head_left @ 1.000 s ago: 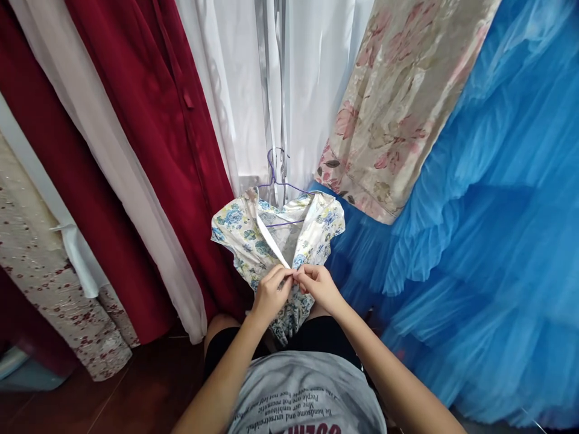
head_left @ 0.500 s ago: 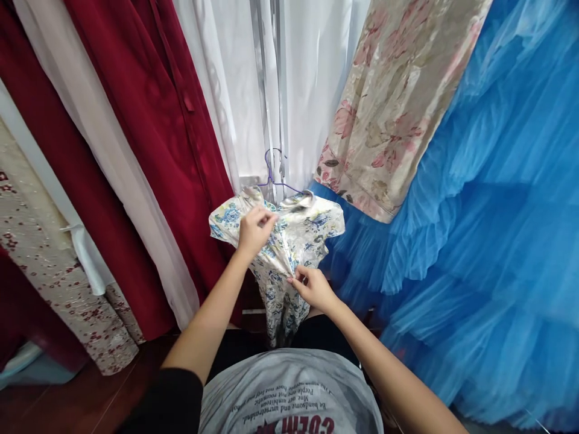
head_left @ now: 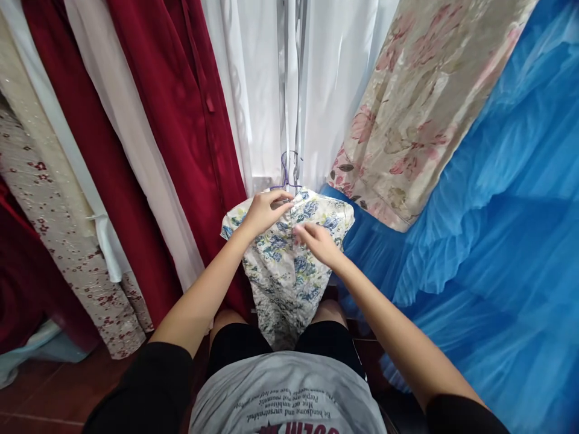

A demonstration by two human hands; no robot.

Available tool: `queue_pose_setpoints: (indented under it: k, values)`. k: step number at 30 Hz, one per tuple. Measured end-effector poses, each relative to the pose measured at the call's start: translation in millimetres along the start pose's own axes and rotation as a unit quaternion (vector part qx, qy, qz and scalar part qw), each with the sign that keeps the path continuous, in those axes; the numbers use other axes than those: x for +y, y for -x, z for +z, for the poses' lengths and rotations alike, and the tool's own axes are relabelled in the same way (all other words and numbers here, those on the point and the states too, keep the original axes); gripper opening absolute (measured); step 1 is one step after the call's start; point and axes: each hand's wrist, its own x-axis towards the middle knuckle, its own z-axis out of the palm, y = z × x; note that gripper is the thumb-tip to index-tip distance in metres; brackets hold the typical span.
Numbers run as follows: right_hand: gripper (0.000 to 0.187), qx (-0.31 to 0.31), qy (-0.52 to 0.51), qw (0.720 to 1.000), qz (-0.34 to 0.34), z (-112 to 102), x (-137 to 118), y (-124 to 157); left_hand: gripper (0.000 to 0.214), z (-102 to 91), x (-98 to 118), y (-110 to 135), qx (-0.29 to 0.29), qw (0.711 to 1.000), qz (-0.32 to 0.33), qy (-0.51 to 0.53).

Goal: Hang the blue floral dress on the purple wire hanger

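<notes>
A small white dress with blue flowers (head_left: pixel 284 271) hangs on a purple wire hanger (head_left: pixel 289 172) in front of me, its skirt falling between my knees. My left hand (head_left: pixel 265 211) pinches the dress fabric at the collar, just below the hanger hook. My right hand (head_left: pixel 316 240) rests on the chest of the dress a little lower, fingers curled against the cloth. The dress front lies closed under both hands.
Hanging garments surround me: dark red dresses (head_left: pixel 172 120) and a pale sheer one (head_left: pixel 131 138) on the left, white sheer fabric (head_left: pixel 257 90) behind, a beige floral dress (head_left: pixel 420 102) and a big blue tulle skirt (head_left: pixel 497 241) on the right. A dark wooden floor (head_left: pixel 40 398) shows at lower left.
Both hands rose from the waist of the dress to its collar and chest. The open front with its white lining is now closed. The view shifted slightly, so the dress sits further right.
</notes>
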Motion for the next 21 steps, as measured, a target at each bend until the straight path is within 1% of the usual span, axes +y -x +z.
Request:
queue_pose_setpoints:
  k: [2, 3, 5, 6, 8, 11, 12, 13, 14, 16, 19, 21]
  values:
    - [0.043, 0.006, -0.098, 0.995, 0.012, 1.4, -11.4, -35.9, 0.023, -5.1, -0.2, 0.8, -0.038, 0.999, 0.021, -0.010]
    - [0.042, 0.005, -0.136, 0.991, 0.020, 2.9, -15.7, -49.9, 0.026, -7.1, -1.2, 1.0, -0.048, 0.998, 0.029, -0.022]
    - [0.038, 0.016, -0.182, 0.983, 0.022, 7.5, -20.8, -67.8, 0.026, -9.4, -3.6, 1.7, -0.043, 0.997, 0.035, -0.044]
    - [0.035, 0.029, -0.185, 0.982, 0.015, 10.3, -21.2, -71.5, 0.025, -9.8, -4.7, 1.8, -0.031, 0.998, 0.029, -0.047]
    - [0.030, 0.065, -0.151, 0.986, 0.003, 16.2, -17.0, -70.7, 0.022, -10.7, -5.9, -0.7, 0.015, 0.999, 0.006, -0.039]
    - [0.031, 0.106, -0.075, 0.991, 0.020, 23.8, 0.3, -57.8, 0.020, -17.1, -5.1, -13.4, 0.135, 0.990, -0.026, -0.015]
    - [0.033, 0.113, -0.063, 0.991, 0.029, 25.6, 7.0, -52.9, 0.020, -20.9, -4.5, -18.9, 0.161, 0.987, -0.028, -0.005]
    - [0.035, 0.115, -0.061, 0.991, 0.036, 26.8, 12.8, -48.6, 0.021, -24.9, -3.9, -24.0, 0.169, 0.985, -0.026, 0.006]
    - [0.036, 0.114, -0.067, 0.990, 0.039, 27.5, 17.1, -45.3, 0.021, -28.4, -3.2, -27.9, 0.159, 0.987, -0.023, 0.017]
    - [0.036, 0.103, -0.083, 0.990, 0.041, 27.1, 18.9, -43.0, 0.022, -32.1, -1.8, -30.3, 0.101, 0.994, -0.023, 0.032]
    - [0.046, 0.076, -0.151, 0.985, 0.027, 22.9, 6.8, -50.0, 0.021, -27.2, 0.7, -20.6, 0.020, 0.999, -0.022, 0.022]
    - [0.053, 0.057, -0.192, 0.980, 0.017, 19.2, -4.1, -57.2, 0.024, -20.0, 2.2, -10.9, -0.018, 1.000, -0.011, -0.002]
